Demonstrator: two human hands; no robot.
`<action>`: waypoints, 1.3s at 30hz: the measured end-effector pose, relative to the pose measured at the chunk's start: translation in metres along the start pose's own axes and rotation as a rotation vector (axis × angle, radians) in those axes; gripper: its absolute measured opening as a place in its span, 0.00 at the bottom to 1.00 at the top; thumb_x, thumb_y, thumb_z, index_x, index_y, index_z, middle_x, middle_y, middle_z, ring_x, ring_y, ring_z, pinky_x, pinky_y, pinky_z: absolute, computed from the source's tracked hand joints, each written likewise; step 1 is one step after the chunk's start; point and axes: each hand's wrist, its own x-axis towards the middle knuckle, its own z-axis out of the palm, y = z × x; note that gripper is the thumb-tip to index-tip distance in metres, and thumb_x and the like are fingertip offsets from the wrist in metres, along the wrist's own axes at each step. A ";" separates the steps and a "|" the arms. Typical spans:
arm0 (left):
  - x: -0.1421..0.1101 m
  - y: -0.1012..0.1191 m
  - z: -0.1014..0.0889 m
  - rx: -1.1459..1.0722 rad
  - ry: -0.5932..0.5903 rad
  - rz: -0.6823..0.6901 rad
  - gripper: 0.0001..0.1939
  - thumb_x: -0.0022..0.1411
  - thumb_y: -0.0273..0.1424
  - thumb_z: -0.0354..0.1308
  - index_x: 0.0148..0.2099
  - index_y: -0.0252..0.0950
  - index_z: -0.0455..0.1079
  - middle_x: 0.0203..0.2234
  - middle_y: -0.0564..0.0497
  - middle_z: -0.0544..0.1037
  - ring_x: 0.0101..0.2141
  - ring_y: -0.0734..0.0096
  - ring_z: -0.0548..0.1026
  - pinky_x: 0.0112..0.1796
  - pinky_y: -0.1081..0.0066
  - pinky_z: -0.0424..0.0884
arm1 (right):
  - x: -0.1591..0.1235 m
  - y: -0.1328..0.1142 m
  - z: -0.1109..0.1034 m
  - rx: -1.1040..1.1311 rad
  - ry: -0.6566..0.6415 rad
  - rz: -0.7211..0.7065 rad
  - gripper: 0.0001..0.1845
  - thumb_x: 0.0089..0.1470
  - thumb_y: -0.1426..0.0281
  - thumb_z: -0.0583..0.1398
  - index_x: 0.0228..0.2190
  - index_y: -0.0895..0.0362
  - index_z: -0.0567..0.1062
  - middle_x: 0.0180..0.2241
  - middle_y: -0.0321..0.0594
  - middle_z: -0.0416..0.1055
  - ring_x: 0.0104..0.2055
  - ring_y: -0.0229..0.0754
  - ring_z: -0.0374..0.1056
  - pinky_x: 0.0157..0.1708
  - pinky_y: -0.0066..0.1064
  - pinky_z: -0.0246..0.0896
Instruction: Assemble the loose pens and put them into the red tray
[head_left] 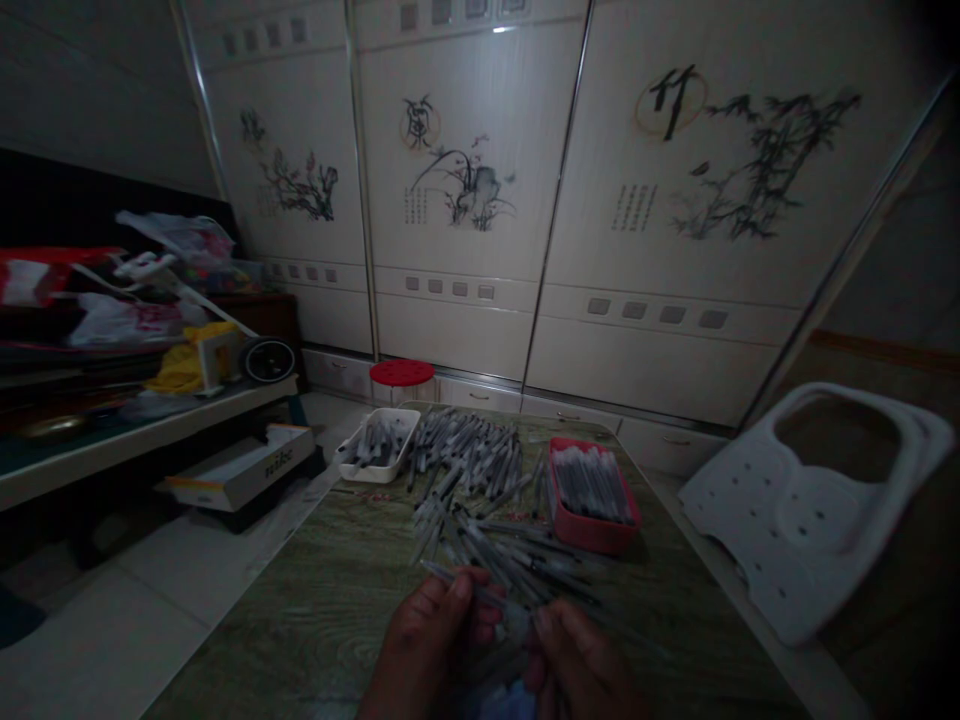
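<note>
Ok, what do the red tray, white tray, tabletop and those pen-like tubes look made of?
The red tray looks like moulded plastic, with smooth rounded walls. The white tray seems plastic too, smooth and pale. The tabletop shows printed wood grain, probably laminate. The pen-like tubes look like translucent grey plastic, though dim light leaves that open.

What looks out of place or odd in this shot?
The pen-like grey sticks lie scattered loose across the wood-grain table, unlike the neat rows in the red tray, crisscrossing at random.
</note>
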 end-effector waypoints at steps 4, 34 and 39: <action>0.001 -0.001 -0.002 0.077 -0.031 -0.006 0.27 0.58 0.51 0.73 0.48 0.34 0.81 0.31 0.46 0.86 0.32 0.69 0.80 0.38 0.72 0.73 | 0.006 -0.006 -0.009 0.052 -0.007 0.067 0.37 0.52 0.32 0.60 0.26 0.55 0.74 0.17 0.32 0.70 0.15 0.33 0.58 0.18 0.24 0.49; 0.008 -0.010 0.025 1.759 0.113 0.449 0.16 0.68 0.32 0.56 0.53 0.42 0.82 0.63 0.42 0.75 0.68 0.39 0.62 0.64 0.43 0.58 | 0.023 -0.003 -0.102 0.196 0.237 -0.022 0.19 0.61 0.52 0.64 0.31 0.54 0.74 0.23 0.30 0.71 0.21 0.34 0.59 0.21 0.26 0.50; 0.009 -0.012 0.026 1.795 0.100 0.456 0.15 0.66 0.30 0.57 0.50 0.42 0.82 0.65 0.43 0.74 0.70 0.39 0.59 0.64 0.43 0.58 | 0.023 0.000 -0.107 0.186 0.236 -0.037 0.18 0.62 0.53 0.63 0.31 0.54 0.73 0.24 0.31 0.72 0.22 0.34 0.59 0.21 0.27 0.51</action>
